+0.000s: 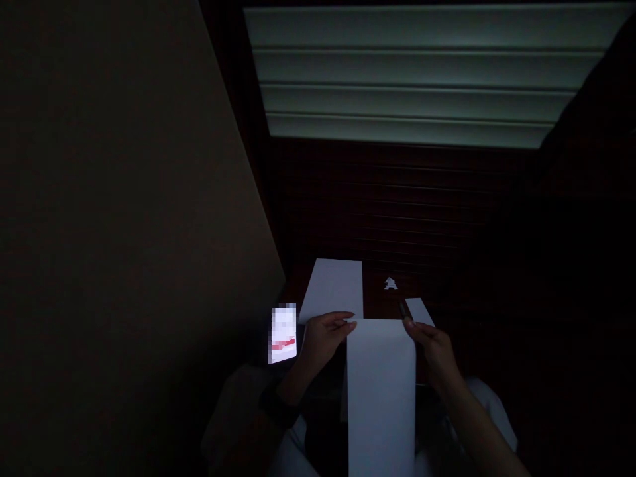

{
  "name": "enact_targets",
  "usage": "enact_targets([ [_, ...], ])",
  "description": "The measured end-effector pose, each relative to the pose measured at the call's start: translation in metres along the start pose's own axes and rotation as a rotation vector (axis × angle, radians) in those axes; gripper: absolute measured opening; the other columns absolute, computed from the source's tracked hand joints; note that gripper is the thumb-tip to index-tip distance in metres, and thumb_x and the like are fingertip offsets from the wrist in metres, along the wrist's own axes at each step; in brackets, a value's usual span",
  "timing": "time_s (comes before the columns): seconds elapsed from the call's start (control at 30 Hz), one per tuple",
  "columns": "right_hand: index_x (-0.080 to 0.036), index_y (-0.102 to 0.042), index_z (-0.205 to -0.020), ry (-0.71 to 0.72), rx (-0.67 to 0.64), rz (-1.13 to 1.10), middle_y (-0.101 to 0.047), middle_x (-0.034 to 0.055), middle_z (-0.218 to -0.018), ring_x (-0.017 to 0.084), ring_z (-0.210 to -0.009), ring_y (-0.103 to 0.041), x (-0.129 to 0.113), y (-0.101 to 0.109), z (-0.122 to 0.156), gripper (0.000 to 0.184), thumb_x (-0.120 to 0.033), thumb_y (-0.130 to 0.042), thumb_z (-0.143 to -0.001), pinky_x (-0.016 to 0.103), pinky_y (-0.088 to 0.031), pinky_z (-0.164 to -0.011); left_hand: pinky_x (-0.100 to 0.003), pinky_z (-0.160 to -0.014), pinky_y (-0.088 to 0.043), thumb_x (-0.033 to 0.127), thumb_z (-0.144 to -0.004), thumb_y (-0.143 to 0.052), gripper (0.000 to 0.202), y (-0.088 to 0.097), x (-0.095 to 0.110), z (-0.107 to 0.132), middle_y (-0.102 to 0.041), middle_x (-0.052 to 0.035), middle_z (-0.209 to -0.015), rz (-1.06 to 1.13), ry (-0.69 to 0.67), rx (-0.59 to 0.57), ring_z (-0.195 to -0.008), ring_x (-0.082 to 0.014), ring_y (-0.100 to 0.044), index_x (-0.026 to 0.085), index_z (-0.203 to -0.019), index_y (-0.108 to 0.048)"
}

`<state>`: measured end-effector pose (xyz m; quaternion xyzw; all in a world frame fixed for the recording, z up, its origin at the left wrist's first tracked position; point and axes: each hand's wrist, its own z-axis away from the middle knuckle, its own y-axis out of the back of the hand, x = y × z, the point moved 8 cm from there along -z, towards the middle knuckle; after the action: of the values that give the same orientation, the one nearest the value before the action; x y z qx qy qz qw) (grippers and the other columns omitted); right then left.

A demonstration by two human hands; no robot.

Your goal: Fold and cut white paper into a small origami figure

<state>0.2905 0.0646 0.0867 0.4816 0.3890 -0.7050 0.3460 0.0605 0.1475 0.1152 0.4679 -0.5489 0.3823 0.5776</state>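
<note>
Head view: dim room, seen from above the lap; little lit beyond the papers and a screen
Wall (124, 199): plain, filling the left side; slatted blind (412, 73) pale across the top
Phone (283, 333): screen lit, lying just left of the left hand, not touched
Left hand (325, 338): half closed; thumb and fingertips pinched on the far left corner of the long white sheet (381, 391)
Flat sheet (334, 288): lying on the dark table (380, 301) just beyond the left hand, apart from the held one
Long white sheet: between the two hands, far edge level at the table's near edge, the rest running down over the lap and out of the bottom of the picture
Small paper shape (391, 283): white, standing alone farther back on the table; too small to tell its form
Paper slip (420, 310): just beyond the right fingertips, with something short and dark beside it, unclear
Right hand (434, 348): fingers bent, tips nipping the far right corner of the long white sheet
Step in hand: by the look of it, squaring the sheet's far edge, gripped at both corners
Next move: calls for an even pull from both corners and the edge kept straight; poor light makes alignment hard to judge
</note>
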Motion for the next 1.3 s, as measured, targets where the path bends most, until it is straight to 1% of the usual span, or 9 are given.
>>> enact_targets([
  [0.1,-0.015,-0.072,-0.07,-0.005,-0.033,-0.025,-0.069,0.0034,-0.069,0.02,-0.063,-0.06,0.001,-0.003,0.001,0.028,-0.043,-0.073,-0.066,0.028,-0.044,-0.058,-0.025,-0.06,-0.054,0.039,-0.07,-0.068,0.034,0.0,-0.001,-0.001,-0.072,-0.0061,-0.076,0.048,0.016,-0.001,-0.069,-0.0187,-0.067,0.015,-0.095,-0.07],
  [0.27,-0.014,-0.07,-0.065,0.014,-0.066,0.052,-0.067,0.0039,-0.065,0.019,-0.061,-0.058,0.004,-0.004,-0.001,0.029,-0.043,-0.072,-0.069,0.028,-0.042,-0.057,-0.025,-0.06,-0.055,0.037,-0.071,-0.068,0.034,0.001,-0.003,-0.001,-0.073,-0.0064,-0.078,0.091,0.023,-0.014,-0.07,-0.0191,-0.068,0.015,-0.097,-0.07],
  [0.47,-0.013,-0.072,-0.069,0.038,-0.061,0.079,-0.068,0.0055,-0.068,0.02,-0.062,-0.058,0.002,-0.005,-0.003,0.031,-0.044,-0.071,-0.068,0.029,-0.043,-0.059,-0.026,-0.067,-0.056,0.036,-0.071,-0.068,0.027,0.009,-0.003,0.001,-0.073,-0.0058,-0.086,-0.001,0.027,0.028,-0.08,-0.0212,-0.069,0.018,-0.091,-0.071],
  [0.7,-0.014,-0.073,-0.07,0.047,-0.04,0.007,-0.069,0.0048,-0.069,0.02,-0.066,-0.059,-0.002,-0.01,0.001,0.029,-0.042,-0.075,-0.064,0.028,-0.044,-0.061,-0.025,-0.068,-0.055,0.035,-0.071,-0.068,0.022,0.016,-0.003,0.001,-0.073,-0.0026,-0.083,-0.065,0.001,0.059,-0.078,-0.0199,-0.069,0.022,-0.087,-0.072],
  [0.8,-0.015,-0.073,-0.068,0.053,-0.054,-0.001,-0.068,0.0039,-0.068,0.02,-0.064,-0.059,0.002,-0.011,0.001,0.03,-0.044,-0.075,-0.064,0.029,-0.044,-0.061,-0.026,-0.068,-0.056,0.036,-0.071,-0.068,0.023,0.018,-0.003,0.001,-0.073,-0.0025,-0.085,-0.081,0.003,0.075,-0.081,-0.0208,-0.069,0.022,-0.089,-0.072],
  [0.93,-0.015,-0.072,-0.062,0.044,-0.063,0.03,-0.068,0.0029,-0.065,0.02,-0.064,-0.06,0.009,-0.009,0.001,0.03,-0.046,-0.073,-0.065,0.029,-0.045,-0.062,-0.027,-0.069,-0.056,0.037,-0.072,-0.067,0.024,0.017,0.001,0.002,-0.073,-0.0024,-0.086,-0.107,-0.01,0.062,-0.082,-0.0213,-0.069,0.023,-0.09,-0.072],
  [1.07,-0.017,-0.074,-0.073,0.027,-0.047,-0.003,-0.071,0.0042,-0.075,0.022,-0.072,-0.062,0.016,-0.006,0.003,0.03,-0.046,-0.075,-0.063,0.03,-0.046,-0.066,-0.027,-0.07,-0.056,0.037,-0.072,-0.068,0.024,0.02,0.002,0.002,-0.073,-0.0023,-0.088,-0.099,-0.007,0.09,-0.083,-0.021,-0.068,0.023,-0.09,-0.072],
  [1.2,-0.016,-0.072,-0.06,0.036,-0.047,0.055,-0.068,0.0034,-0.066,0.019,-0.065,-0.06,0.019,-0.005,0.004,0.029,-0.045,-0.075,-0.064,0.029,-0.045,-0.063,-0.026,-0.071,-0.056,0.038,-0.072,-0.067,0.025,0.021,-0.002,0.0,-0.073,-0.0024,-0.088,-0.09,0.001,0.079,-0.083,-0.0206,-0.069,0.022,-0.091,-0.072],
  [1.3,-0.015,-0.073,-0.068,0.034,-0.054,0.013,-0.069,0.0043,-0.07,0.019,-0.066,-0.06,0.022,-0.005,0.003,0.029,-0.043,-0.073,-0.066,0.029,-0.045,-0.064,-0.026,-0.066,-0.056,0.039,-0.072,-0.067,0.027,0.021,-0.006,-0.001,-0.073,-0.0031,-0.085,-0.071,0.028,0.067,-0.078,-0.0204,-0.069,0.021,-0.092,-0.071],
])
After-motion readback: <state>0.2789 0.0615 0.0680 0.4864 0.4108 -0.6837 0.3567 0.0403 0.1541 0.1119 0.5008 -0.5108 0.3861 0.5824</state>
